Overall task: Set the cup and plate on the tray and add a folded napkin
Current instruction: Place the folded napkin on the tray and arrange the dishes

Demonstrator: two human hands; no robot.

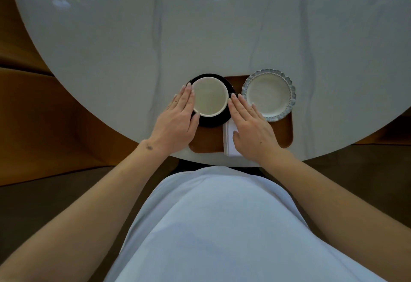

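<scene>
Your left hand (178,119) and right hand (249,124) lie flat and open on either side of the cup (210,96), fingers extended, gripping nothing. The cup sits on its dark saucer (213,121) at the tray (287,135) left end, the scalloped plate (269,95) right of the cup. The folded napkin (229,141) lies partly under your right palm, long axis running toward you from the cup, so that hand looks nearer for straightening it.
</scene>
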